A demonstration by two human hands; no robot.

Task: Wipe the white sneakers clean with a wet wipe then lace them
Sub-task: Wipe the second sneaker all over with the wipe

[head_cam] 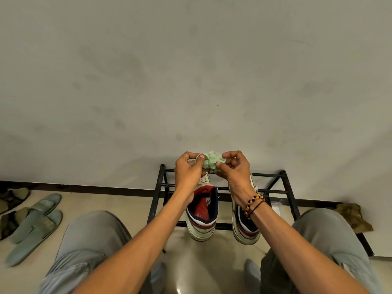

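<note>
Head view is filled in its lower half by a black metal shoe rack [288, 187] set against the wall, and on its top rails a pair of white sneakers [202, 224] is stood side by side, heels toward the person and toes toward the wall. The long axis of each shoe therefore runs straight away from the person. Both hands are raised above the far, toe end of the pair, so the shoes lie below and slightly nearer than the hands. The left hand [187, 170] is over the left shoe and the right hand [236, 169] over the right one, neither clearly nearer. A crumpled pale green wet wipe [211, 162] is pinched between them, the fingers of each hand being curled onto one side of it. It is judged that the wipe is being opened out before a downward move to the toes. No laces can be seen. No brand or writing can be read; the marks inside the left shoe are too small.
</note>
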